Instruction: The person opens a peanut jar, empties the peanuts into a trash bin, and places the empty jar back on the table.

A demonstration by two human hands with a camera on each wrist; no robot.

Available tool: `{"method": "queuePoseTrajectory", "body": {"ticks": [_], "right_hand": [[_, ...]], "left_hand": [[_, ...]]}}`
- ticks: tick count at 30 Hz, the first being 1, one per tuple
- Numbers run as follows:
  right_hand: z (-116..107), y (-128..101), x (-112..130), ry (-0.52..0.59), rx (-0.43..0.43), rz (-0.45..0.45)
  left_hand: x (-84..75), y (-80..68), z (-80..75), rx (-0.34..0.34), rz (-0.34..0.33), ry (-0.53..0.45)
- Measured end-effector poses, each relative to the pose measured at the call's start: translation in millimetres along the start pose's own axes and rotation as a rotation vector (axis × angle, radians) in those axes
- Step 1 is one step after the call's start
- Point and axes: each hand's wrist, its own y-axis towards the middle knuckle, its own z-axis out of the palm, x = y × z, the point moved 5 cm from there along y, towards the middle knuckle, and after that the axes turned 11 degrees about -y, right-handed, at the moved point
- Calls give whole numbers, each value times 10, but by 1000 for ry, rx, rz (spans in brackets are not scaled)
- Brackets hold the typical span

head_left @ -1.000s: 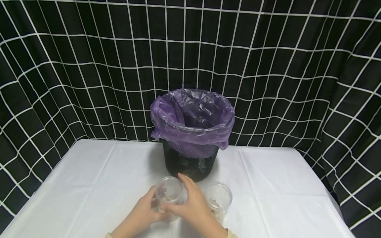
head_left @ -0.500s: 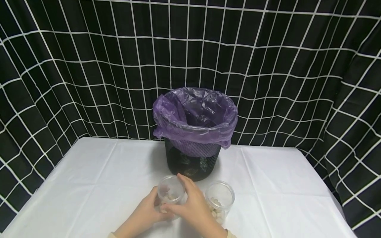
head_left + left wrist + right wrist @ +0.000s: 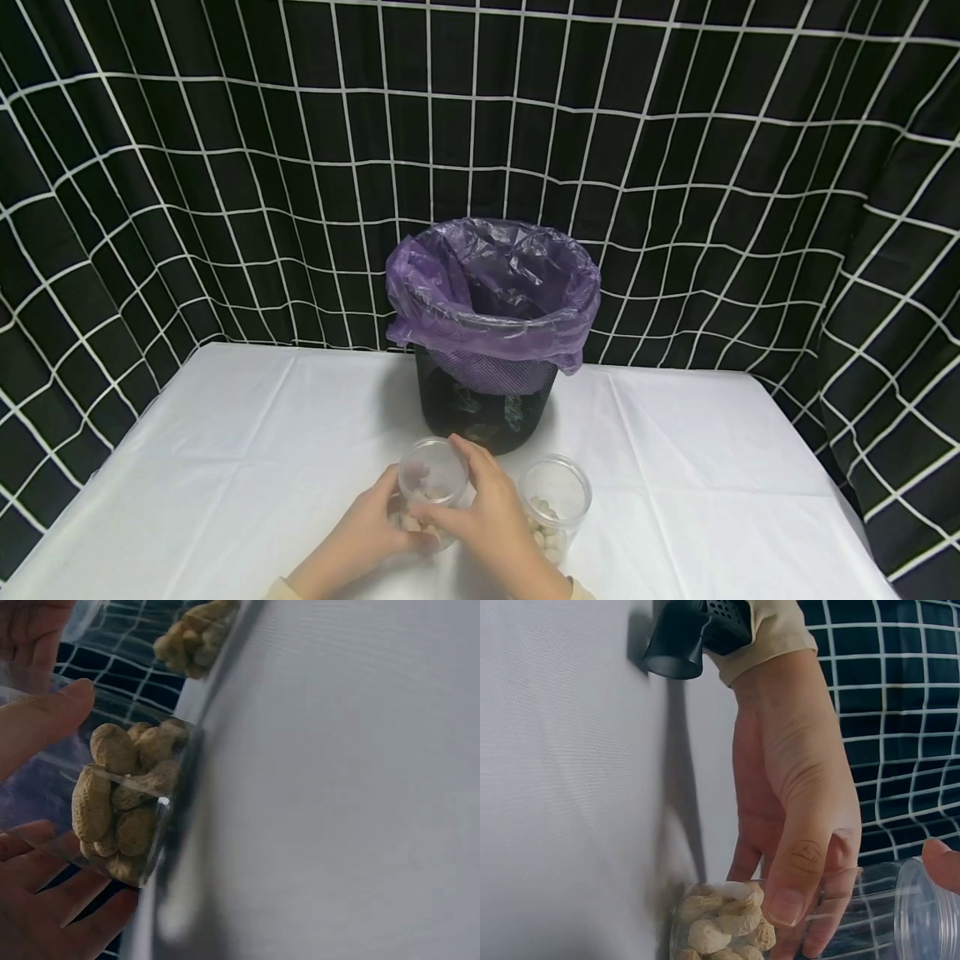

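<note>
While my left hand (image 3: pixel 363 529) and right hand (image 3: pixel 487 517), spread to its width, curl round the peanut jar (image 3: pixel 435 468) nearside of the bin (image 3: pixel 487 412), the second jar (image 3: pixel 557 498) just right could be toppled by my right wrist swinging outward.

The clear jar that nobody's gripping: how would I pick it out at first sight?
Start from the black bin with its purple liner. Below and right of it in the head view, beside the right hand, stands a clear jar of pale nuts. It is ungripped, while the similar jar is held by that hand and the left hand.
</note>
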Motion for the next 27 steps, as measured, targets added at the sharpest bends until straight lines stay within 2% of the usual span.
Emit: {"method": "queuePoseTrajectory", "body": {"ticks": [4,9,16,21,27], "right_hand": [[-85,-13,13,29,-39,14],[-257,-22,77,57,-92,-6],[-483,-11,101,152,-84,61],[-652,21,94,242,-80,86],[-806,37,78,270,-79,108]], "left_hand": [[-88,30,-7,-18,32,23],[-214,64,-11,-44,124,39],[-420,103,23,-83,206,25],[-621,106,59,-125,266,76],[-789,168,113,-127,291,97]]}}
